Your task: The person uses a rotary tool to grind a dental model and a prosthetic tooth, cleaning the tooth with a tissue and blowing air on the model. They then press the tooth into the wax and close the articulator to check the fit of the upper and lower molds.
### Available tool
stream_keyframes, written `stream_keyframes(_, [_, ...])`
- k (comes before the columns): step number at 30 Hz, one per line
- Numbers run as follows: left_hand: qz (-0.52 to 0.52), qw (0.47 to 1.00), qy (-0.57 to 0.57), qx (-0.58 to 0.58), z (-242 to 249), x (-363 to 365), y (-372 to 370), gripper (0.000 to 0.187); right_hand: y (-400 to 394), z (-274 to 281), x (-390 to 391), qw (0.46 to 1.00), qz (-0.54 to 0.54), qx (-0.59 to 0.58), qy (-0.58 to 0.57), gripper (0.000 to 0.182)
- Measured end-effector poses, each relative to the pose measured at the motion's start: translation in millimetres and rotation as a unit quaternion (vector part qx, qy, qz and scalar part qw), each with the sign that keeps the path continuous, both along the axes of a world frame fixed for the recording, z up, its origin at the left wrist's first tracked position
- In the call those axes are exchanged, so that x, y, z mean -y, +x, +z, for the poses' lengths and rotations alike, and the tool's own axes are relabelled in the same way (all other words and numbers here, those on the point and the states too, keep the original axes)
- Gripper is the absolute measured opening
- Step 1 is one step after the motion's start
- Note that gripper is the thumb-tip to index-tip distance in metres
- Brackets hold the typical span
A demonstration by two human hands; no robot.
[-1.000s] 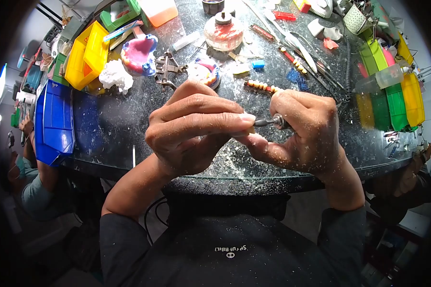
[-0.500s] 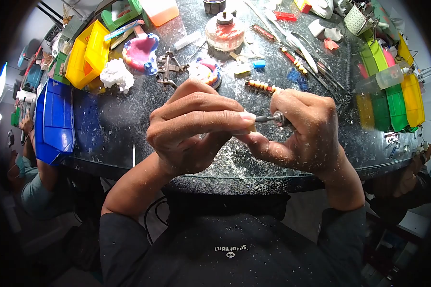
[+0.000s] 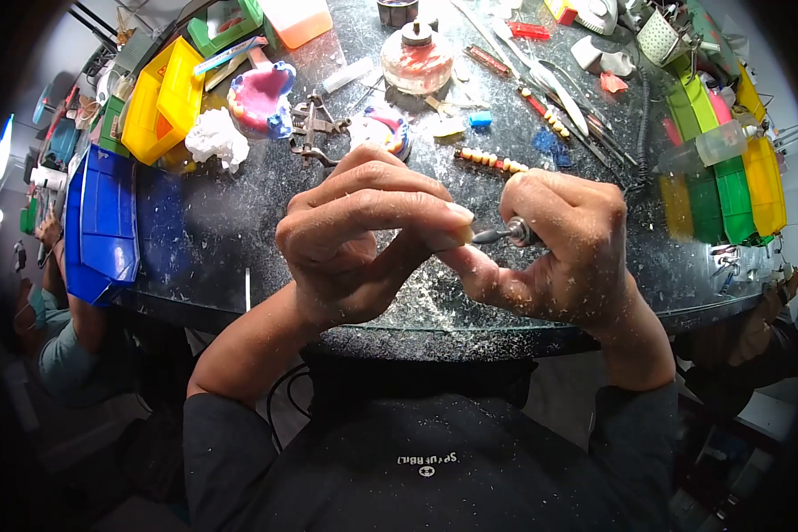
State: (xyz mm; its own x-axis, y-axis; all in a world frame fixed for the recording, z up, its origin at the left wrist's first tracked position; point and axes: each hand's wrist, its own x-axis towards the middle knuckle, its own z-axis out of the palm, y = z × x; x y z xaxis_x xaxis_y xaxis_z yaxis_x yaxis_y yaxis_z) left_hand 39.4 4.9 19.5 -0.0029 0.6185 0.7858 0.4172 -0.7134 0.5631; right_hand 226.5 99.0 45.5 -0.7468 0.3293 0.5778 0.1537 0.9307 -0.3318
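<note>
My right hand [image 3: 572,244] is closed around a rotary handpiece [image 3: 521,232], whose grey bur [image 3: 489,237] points left. My left hand [image 3: 355,235] is pinched, thumb against fingers, right at the bur's tip. Whatever it holds is too small and covered to make out. The two hands meet below the bur. Just beyond them lies a strip of artificial teeth [image 3: 483,160], with a dental model [image 3: 386,131] in blue and pink behind my left fingers. A metal articulator [image 3: 313,129] stands left of that model.
Pale shavings dust the dark table [image 3: 434,306]. Farther back are a glass jar [image 3: 417,66], a pink and blue mould [image 3: 262,97], crumpled tissue [image 3: 217,142] and several slim tools [image 3: 554,89]. Bins flank the table: yellow [image 3: 142,124], blue [image 3: 106,230], green [image 3: 731,191]. A co-worker's arm [image 3: 80,306] shows at left.
My left fingers have tilted and rolled slightly, with the index finger lifting off the bur, so the thumb tip shows more. The right hand and handpiece have barely moved.
</note>
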Motion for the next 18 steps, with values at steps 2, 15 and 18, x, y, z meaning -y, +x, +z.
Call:
stream_keyframes(2, [-0.010,1.000,0.000,0.016,-0.1,-1.1,0.4,0.021,-0.6,-2.0,-0.8,1.000,-0.001,0.006,-0.021,0.061])
stream_keyframes(15, [-0.054,0.993,-0.051,0.090,-3.5,-0.7,3.5,0.017,-1.4,-3.4,0.5,0.999,0.003,0.004,-0.037,0.059])
stream_keyframes(18, [-0.068,0.989,-0.057,0.117,-6.2,-1.4,4.9,0.016,-1.2,-3.1,-0.6,0.998,0.007,0.016,-0.059,0.057])
